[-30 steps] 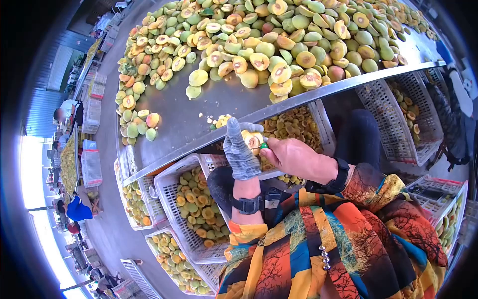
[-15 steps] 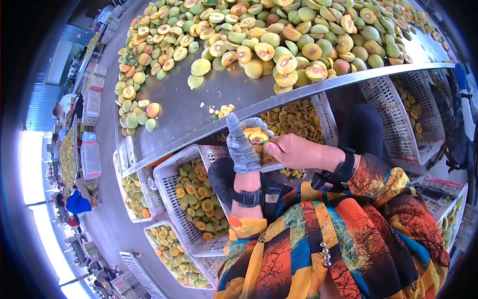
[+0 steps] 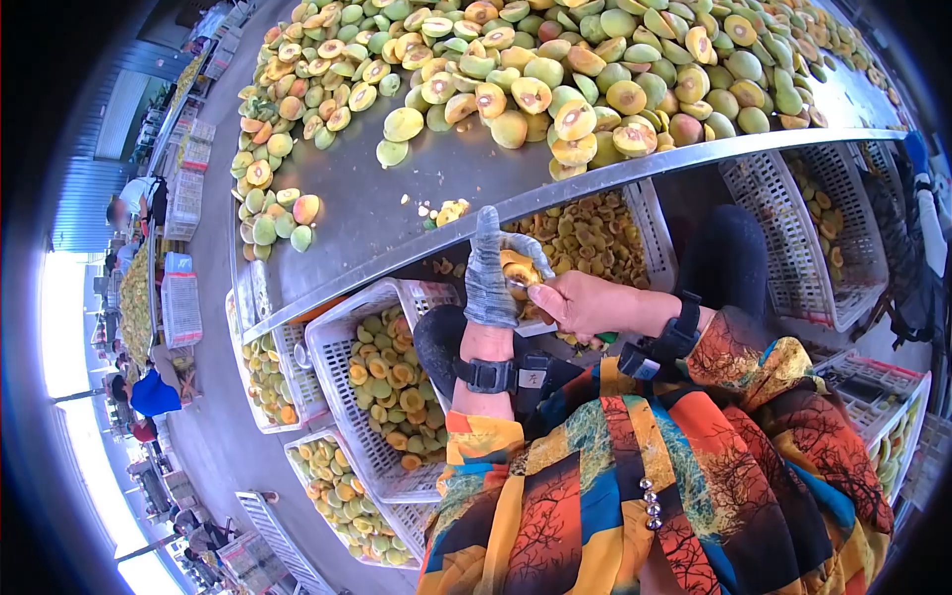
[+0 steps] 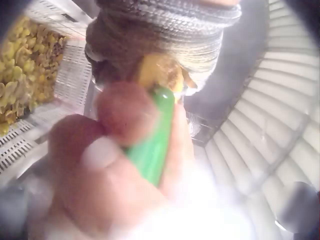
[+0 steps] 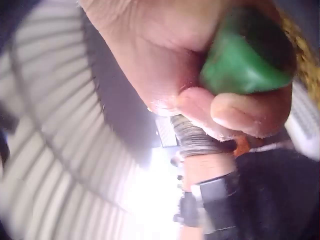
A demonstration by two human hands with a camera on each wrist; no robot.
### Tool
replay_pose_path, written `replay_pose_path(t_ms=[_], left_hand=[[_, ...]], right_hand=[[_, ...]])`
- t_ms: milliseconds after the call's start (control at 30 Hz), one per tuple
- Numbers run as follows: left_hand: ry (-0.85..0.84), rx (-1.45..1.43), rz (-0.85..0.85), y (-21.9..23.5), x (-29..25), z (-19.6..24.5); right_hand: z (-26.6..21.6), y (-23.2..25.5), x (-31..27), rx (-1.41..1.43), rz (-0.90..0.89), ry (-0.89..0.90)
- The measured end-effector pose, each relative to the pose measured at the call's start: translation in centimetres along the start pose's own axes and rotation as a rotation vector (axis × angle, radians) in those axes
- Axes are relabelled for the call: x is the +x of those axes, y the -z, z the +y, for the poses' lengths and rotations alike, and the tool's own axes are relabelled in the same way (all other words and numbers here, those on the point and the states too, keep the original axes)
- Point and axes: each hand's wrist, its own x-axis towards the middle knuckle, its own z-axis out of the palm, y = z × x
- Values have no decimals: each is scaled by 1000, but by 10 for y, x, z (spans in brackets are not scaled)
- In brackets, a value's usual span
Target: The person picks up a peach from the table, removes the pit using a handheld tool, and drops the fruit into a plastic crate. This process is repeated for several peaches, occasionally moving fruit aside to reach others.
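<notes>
In the head view my left hand, in a grey knit glove, holds a peach half with yellow flesh. Its fingers curl round the fruit while the thumb points up. My bare right hand meets the fruit from the right. It grips the green handle of a small tool, whose tip is at the flesh in the left wrist view; the working end is hidden. From the right wrist view, the thick end of the handle sits inside the curled right fingers.
A metal table bears a big heap of halved peaches, with scraps near its front edge. Crates of halves stand around my knees: a white crate at left, another under the edge, one at right.
The peach half has turned in the left hand, its pale cut face now less visible. My right hand has rotated, and the green shows behind its palm rather than at its fingertips.
</notes>
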Motion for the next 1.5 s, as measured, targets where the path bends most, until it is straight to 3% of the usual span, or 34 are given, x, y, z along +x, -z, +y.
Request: replay_pose_path(t_ms=[33, 100, 167, 200, 267, 367, 433, 500, 567, 633, 667, 700, 767, 800, 833, 900, 933, 967, 1033, 1067, 1100, 1133, 1167, 1233, 1300, 1367, 1500], left_hand=[[1, 1, 0, -1, -2, 4], [-11, 206, -25, 0, -5, 12], [-38, 193, -61, 2, -9, 11], [-68, 183, -103, 2, -9, 12], [-106, 118, -128, 2, -8, 9], [-117, -5, -106, -1, -6, -3], [-84, -79, -70, -3, -5, -11], [-251, 239, 92, -1, 3, -17], [-304, 297, 130, -5, 2, -15], [-262, 182, 61, -5, -1, -12], [-200, 55, -69, 1, 2, -13], [-200, 57, -66, 8, 8, -18], [78, -558, -394, 2, 13, -18], [49, -315, 53, -5, 4, -29], [165, -209, -13, 3, 7, -36], [-83, -314, -141, 29, 24, -56], [33, -409, 11, 7, 11, -31], [15, -248, -28, 17, 5, -21], [1, -229, -24, 18, -9, 0], [1, -160, 90, 20, -10, 4], [-40, -63, 12, 32, -9, 1], [-78, -24, 7, 33, -10, -2], [-114, 15, 0, 33, -11, -6], [-67, 30, -16, 26, -17, -6], [-11, 51, -23, 25, -28, -5], [-13, 116, -105, 22, -32, 2], [59, 273, -18, 20, -37, 5]], right_hand=[[0, -1, 1, -275, 86, 96], [-2, 0, -2, -263, 50, 113], [-9, -3, -4, 110, -71, -63], [-8, -2, -4, 108, -77, -61], [-3, 1, -5, 475, -223, -139], [8, 3, -4, 603, -308, -107], [10, 3, -3, 574, -251, -136], [13, 2, -1, 544, -197, -164], [16, 1, 2, 598, -230, -139], [19, 3, 4, 625, -285, -138], [22, 3, 4, 697, -330, -105], [24, 2, 4, 772, -374, -73], [22, -5, -3, 725, -483, -84], [19, -9, -8, 670, -587, -96], [10, -15, -14, 584, -605, -44], [15, -1, -13, 712, -410, 66], [18, 14, -18, 776, -278, 126], [24, 31, -24, 733, -189, 188], [25, 46, -42, 712, 61, 198], [37, 49, -39, 404, 196, 164], [50, 54, -30, 90, 331, 135], [48, 52, -25, -466, 499, 195], [47, 49, -27, -460, 508, 194], [35, 37, -27, -158, 423, 180], [31, 32, -20, -223, 441, 277], [32, 35, -13, -540, 465, 525], [24, 36, -18, -761, 431, 553]])
